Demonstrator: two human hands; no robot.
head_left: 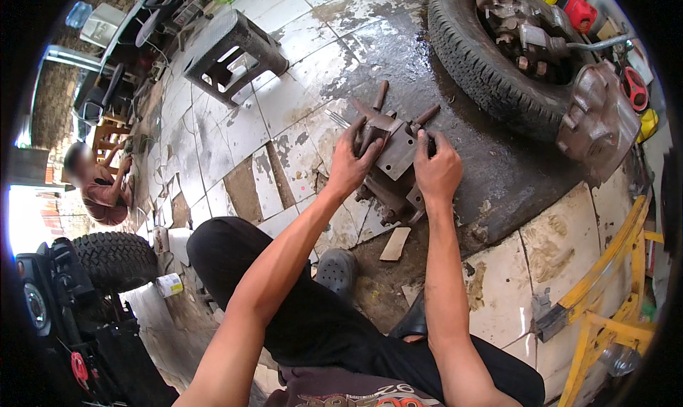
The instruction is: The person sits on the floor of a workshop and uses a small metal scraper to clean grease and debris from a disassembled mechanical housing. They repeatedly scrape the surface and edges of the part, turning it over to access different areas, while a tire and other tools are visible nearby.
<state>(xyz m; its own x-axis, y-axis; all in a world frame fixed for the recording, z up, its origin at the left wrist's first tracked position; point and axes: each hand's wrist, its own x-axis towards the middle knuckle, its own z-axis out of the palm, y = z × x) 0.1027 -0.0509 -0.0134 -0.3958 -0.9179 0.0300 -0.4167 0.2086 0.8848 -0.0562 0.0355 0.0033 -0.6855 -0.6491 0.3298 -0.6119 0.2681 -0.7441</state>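
Note:
In front of me on the floor lies a heavy, greasy metal casting (398, 156). It has a flat machined face with bolt holes, and several stubby rods stick out of its far end. My left hand (350, 164) is closed around its upper left part, with the thumb over the top. At the right edge of the flat face is my right hand (437, 166), its fingers curled and pinched together. Whatever lies between those fingertips is hidden. A few thin metal rods (337, 118) show just beyond my left hand.
A large tyre (491, 72) at the far right holds more metal parts; another casting (601, 119) leans by it. A dark plastic stool (235, 55) stands far left. At right is a yellow metal frame (605, 293). A person (99, 186) crouches at left, beyond a vehicle (78, 314).

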